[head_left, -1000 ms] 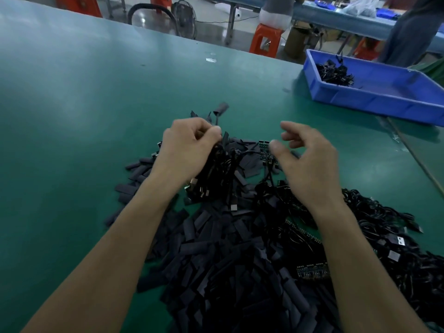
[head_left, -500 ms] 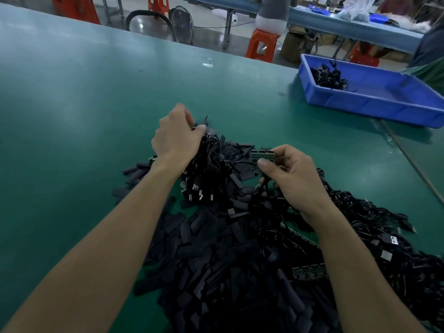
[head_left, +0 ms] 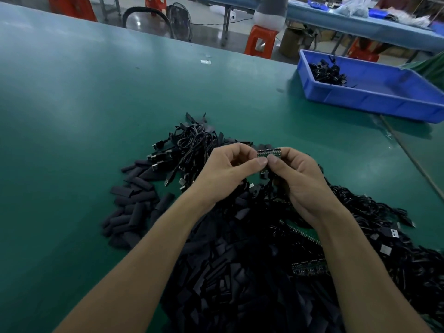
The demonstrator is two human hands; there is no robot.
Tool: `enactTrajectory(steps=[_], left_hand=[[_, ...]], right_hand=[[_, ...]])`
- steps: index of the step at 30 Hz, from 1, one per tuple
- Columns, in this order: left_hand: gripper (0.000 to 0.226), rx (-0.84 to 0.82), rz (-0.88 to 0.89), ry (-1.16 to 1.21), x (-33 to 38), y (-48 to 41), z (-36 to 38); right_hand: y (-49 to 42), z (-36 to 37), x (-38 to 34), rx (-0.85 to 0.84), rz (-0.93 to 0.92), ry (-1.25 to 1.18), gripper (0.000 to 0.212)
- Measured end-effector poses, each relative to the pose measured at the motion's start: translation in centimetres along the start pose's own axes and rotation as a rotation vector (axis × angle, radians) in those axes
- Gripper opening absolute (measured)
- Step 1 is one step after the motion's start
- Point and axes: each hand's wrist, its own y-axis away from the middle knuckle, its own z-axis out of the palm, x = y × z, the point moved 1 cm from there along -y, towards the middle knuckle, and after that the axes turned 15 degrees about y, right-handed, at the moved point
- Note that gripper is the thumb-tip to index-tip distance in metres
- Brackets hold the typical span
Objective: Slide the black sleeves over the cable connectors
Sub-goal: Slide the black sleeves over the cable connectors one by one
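Head camera view, looking down along two bare forearms over a green desk [head_left: 84,104]. Both hands now meet in the middle: the left hand [head_left: 225,171] and the right hand [head_left: 300,179] each pinch an end of a small green circuit strip [head_left: 269,152] between thumb and forefinger, thumb tips touching. A second ago the left hand gripped a bundle of cables [head_left: 192,145] and the right hovered with nothing in it. The bundle now lies let go just beyond the hands, its metal plugs [head_left: 156,156] fanned toward the left. The loose black sleeves [head_left: 134,205] lie heaped under and left of the forearms, none in hand, so sleeving probably has not begun for this piece; the hands seem to be readying a connector from the strip first. More cables trail toward the desk's right side. Green surface shows from the heap to the left and far edges, and a blue tray [head_left: 384,102] sits well apart near the far right corner.
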Motion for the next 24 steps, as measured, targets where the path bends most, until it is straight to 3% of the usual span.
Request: enactTrajectory(steps=[10, 16, 20, 24], left_hand=[[0.005, -0.079, -0.017, 0.155, -0.9, -0.2, 0.0], [0.015, -0.123, -0.039, 0.236, -1.1, -0.3, 0.3], [0.011, -0.039, 0.041, 0.348, -0.6, -0.1, -0.1], [0.013, -0.002, 0.128, 0.444, 0.9, 0.6, -1.1]], right_hand=[[0.4, -0.3, 0.0, -0.098, 0.015, -0.142, 0.013], [0.3, -0.2, -0.3, -0.109, 0.061, -0.205, 0.011], [-0.1, -0.5, -0.2, 0.094, 0.125, -0.173, 0.012], [-0.8, -1.2, 0.0, 0.431, 0.178, -0.070, 0.017]])
